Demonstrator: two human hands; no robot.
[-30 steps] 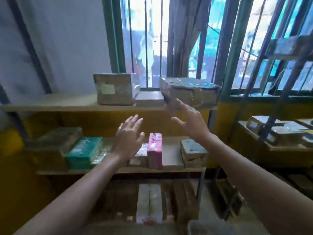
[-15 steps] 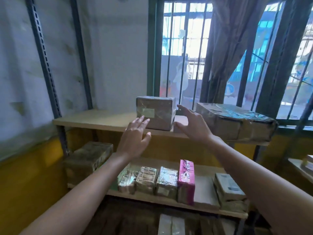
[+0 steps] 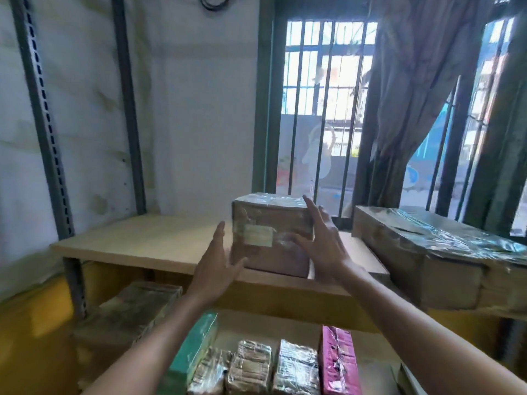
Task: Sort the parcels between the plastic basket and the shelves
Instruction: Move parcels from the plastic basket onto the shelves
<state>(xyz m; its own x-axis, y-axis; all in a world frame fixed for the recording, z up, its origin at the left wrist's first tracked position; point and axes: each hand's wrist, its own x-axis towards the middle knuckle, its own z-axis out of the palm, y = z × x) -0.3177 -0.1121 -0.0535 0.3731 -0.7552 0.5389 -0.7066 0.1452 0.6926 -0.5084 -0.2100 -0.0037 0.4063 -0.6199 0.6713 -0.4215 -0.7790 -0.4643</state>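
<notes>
Left hand [image 3: 216, 269], fingers straight, hovers just left of the brown parcel [image 3: 271, 238] on the top shelf [image 3: 128, 243]; right hand [image 3: 322, 246], fingers spread, is at that parcel's right edge, contact unclear.

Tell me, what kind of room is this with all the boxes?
Most likely a small parcel storeroom or sorting room. Wooden shelves on slotted metal uprights hold taped, plastic-wrapped parcels, like the labelled brown box and the row of small bundles below. The barred window suggests goods kept secure.
</notes>
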